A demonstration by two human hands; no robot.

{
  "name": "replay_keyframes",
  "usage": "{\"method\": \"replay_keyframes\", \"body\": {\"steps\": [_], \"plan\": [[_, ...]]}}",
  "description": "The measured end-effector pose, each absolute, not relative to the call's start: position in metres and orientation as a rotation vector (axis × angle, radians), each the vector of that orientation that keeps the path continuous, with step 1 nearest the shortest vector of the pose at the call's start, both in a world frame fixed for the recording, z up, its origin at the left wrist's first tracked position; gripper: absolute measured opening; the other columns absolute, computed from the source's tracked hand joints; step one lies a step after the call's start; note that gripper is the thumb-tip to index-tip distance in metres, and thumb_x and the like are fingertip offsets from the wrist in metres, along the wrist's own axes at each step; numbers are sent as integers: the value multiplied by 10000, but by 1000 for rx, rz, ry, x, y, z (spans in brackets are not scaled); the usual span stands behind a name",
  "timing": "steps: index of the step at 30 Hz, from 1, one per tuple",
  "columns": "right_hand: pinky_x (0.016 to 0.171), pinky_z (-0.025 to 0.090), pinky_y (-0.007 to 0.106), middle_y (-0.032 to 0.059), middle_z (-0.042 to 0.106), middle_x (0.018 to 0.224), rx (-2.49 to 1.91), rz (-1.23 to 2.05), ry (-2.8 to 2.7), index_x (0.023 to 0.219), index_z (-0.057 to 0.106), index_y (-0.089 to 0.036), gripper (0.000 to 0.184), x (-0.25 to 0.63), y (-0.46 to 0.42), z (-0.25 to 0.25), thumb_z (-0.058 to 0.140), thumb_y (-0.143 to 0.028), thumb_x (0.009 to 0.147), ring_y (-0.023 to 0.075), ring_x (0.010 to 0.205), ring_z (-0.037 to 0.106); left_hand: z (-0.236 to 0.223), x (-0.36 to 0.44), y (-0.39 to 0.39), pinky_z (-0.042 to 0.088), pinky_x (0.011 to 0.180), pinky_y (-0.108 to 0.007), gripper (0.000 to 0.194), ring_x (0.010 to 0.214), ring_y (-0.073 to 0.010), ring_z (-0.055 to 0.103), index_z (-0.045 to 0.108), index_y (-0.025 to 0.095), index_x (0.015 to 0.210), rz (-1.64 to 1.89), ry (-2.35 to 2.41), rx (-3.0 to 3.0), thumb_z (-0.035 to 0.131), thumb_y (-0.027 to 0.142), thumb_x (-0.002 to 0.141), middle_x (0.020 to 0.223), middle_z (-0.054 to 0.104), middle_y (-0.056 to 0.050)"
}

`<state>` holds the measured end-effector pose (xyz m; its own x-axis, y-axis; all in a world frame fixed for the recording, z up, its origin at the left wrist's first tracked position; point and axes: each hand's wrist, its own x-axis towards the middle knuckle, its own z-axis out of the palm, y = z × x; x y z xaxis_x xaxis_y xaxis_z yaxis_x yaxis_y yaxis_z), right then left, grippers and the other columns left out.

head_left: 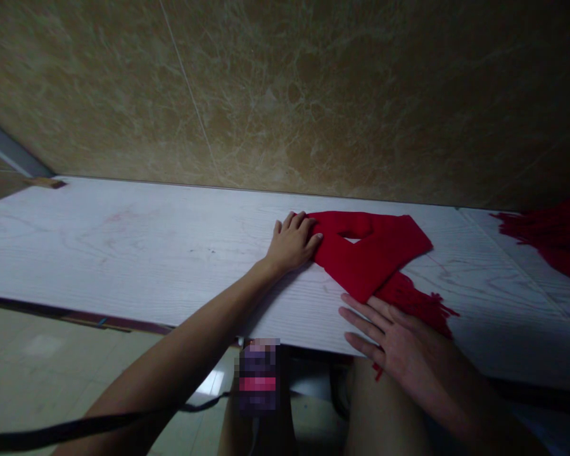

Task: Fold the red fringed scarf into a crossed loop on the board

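A red scarf point(375, 253) with fringe lies folded on the white wood-grain tabletop point(161, 247), and a small gap between its layers shows the table. My left hand point(292, 244) rests palm down, fingers spread, on the scarf's left end. At the scarf's lower corner is my right hand point(384, 332), turned partly palm up with its fingers stretched out and apart. Its upper fingers touch or sit just under that corner; I cannot tell which. Fringe spreads on the table behind this hand, and a few strands hang below it.
More red fringed fabric point(551, 234) lies at the right end of the table. A marbled tan wall point(285, 95) stands along the back edge. My legs point(380, 405) are beneath the front edge, near a dark cable point(99, 423) and a pixelated object point(259, 373).
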<state>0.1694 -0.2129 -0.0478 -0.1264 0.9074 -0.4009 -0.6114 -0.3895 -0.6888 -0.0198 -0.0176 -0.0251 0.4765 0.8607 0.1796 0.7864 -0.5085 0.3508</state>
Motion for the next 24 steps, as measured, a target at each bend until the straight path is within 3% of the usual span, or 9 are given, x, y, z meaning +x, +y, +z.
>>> {"method": "replay_keyframes", "body": {"steps": [8, 19, 24], "plan": [[1023, 615, 489, 65, 762, 1365, -955, 1724, -395, 995, 800, -330, 309, 167, -214, -47, 874, -473, 731, 309, 1313, 688, -25, -19, -18, 256, 1287, -623, 478, 1604, -343, 282, 533, 225, 1521, 495, 1418, 2503, 445, 436, 1102, 1688, 426, -110], [1022, 615, 524, 87, 760, 1361, -956, 1714, -428, 977, 811, -332, 359, 166, -213, -44, 926, -484, 673, 337, 1316, 683, -26, -20, -17, 256, 1284, -620, 470, 1602, -338, 284, 534, 242, 1518, 508, 1412, 2495, 440, 441, 1102, 1682, 433, -108], [1001, 630, 485, 73, 764, 1355, -968, 1718, -446, 1006, 820, -338, 398, 165, -214, -42, 940, -489, 657, 323, 1317, 684, -27, -20, -16, 247, 1286, -634, 475, 1606, -343, 275, 533, 236, 1520, 506, 1412, 2493, 439, 440, 1102, 1691, 422, -109]]}}
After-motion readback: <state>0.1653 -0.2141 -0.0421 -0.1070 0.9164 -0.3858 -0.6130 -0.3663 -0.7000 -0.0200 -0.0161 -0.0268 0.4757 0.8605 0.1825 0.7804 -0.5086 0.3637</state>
